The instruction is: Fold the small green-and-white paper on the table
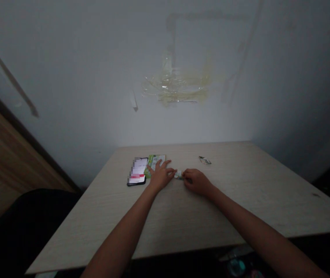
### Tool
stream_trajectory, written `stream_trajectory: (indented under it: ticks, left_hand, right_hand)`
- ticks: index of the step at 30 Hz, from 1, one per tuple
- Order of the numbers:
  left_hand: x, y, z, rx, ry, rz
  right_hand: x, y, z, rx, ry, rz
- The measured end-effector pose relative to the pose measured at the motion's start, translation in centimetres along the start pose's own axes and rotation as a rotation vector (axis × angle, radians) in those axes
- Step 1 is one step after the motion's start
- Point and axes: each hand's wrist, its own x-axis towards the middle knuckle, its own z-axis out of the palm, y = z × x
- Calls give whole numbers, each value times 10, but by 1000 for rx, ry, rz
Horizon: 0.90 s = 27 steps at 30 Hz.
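Observation:
My left hand (159, 177) has its fingers spread over the lower right of a flat green-and-white printed sheet or packet (150, 166). The thumb of that hand reaches the left end of a small pale piece with printed colour, perhaps folded paper (178, 174). At the right end of this piece, my right hand (195, 180) is closed in a pinch, its fingertips partly hidden. A phone (137, 170) with a lit screen lies left of the green sheet, close beside it. Farther back on the right rests a small folded printed scrap (204, 160).
The pale wooden table (254, 193) meets a grey wall (101, 77) at its back edge. Yellowed clear tape (179, 88) sticks to the wall. A dark object (28, 220) stands left of the table, and unclear coloured items (236, 266) show below the front edge.

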Motion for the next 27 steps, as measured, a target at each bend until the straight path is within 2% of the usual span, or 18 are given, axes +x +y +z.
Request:
stream_trajectory:
  ticks: [4,12,19,27]
  left_hand:
    - [4,-1,1,-40,57,-16]
    - [12,3,1,-72,85,-38]
    - [16,3,-7,43,-2,16]
    - [17,1,-12,75,-42,52]
  right_hand:
    - [3,0,0,-16,3,19]
    - [3,6,4,77,14,25]
    - [2,5,3,84,17,33]
    - [2,3,3,73,13,39]
